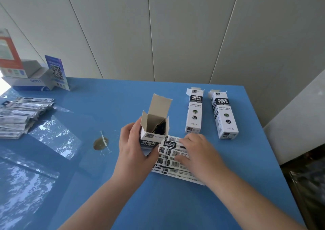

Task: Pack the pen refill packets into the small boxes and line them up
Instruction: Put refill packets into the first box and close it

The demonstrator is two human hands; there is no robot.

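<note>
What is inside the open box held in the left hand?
Dark contents show low inside the open box in the left hand; what they are, and how many, cannot be told. The box's walls hide the rest.

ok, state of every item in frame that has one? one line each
left hand: gripping the open box
open box: upright, top flaps open, dark contents inside
right hand: resting on the flat packets, grip unclear
flat packets: spread on the table under the hand
two boxes: lying flat side by side, far flaps open
packet pile: loose, far left
display box: open
</note>
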